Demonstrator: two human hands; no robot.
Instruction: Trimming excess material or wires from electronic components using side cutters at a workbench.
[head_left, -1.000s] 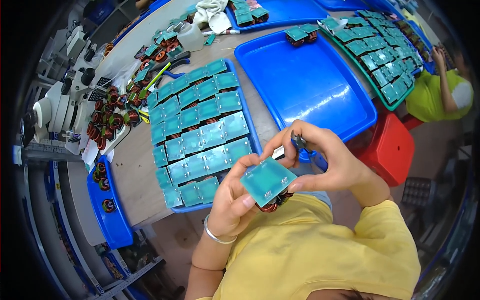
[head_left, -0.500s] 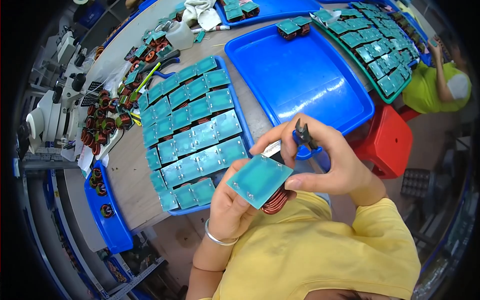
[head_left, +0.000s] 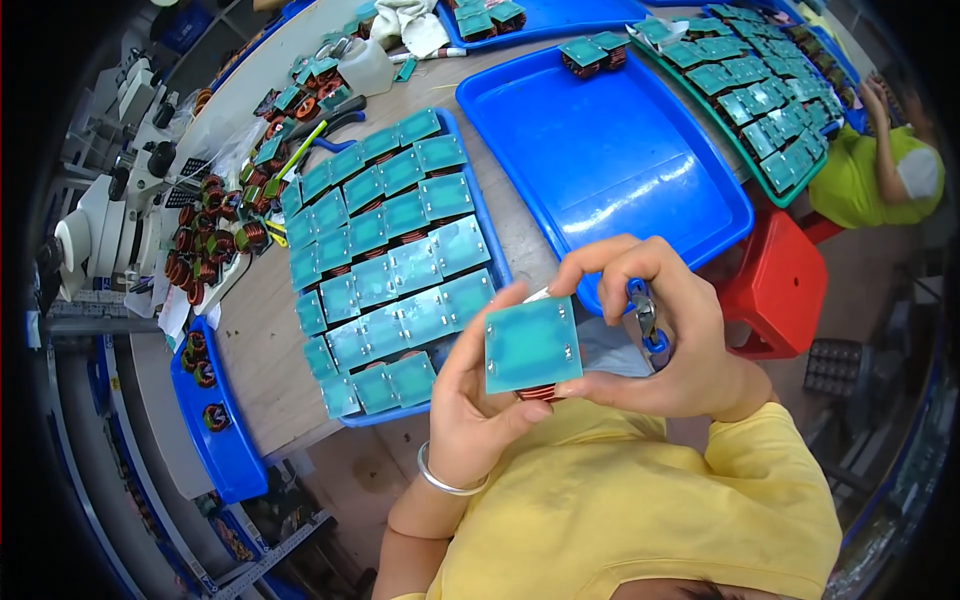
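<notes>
A square green circuit board (head_left: 533, 345) with a copper-wound coil (head_left: 537, 393) beneath it is held up before my chest. My left hand (head_left: 465, 425) is closed round its left side, thumb by the coil. The fingertips of my right hand (head_left: 690, 350) meet its far and right edges. Small blue-handled cutters (head_left: 645, 312) are tucked in that same right hand, under the curled fingers. Just beyond lies a blue tray (head_left: 483, 200) with rows of similar boards (head_left: 405, 212) on coils.
A larger blue tray (head_left: 610, 150) holds a few boarded coils at its far end. Loose coils (head_left: 210, 235) and pliers (head_left: 345, 115) lie at the left. A narrow blue tray (head_left: 240, 470) hangs over the table's left edge. At right are a red stool (head_left: 780, 280) and another person (head_left: 875, 170).
The board has been turned from a slanted position to nearly square with me. The cutters have swung round in my right hand, their jaws no longer pointing up.
</notes>
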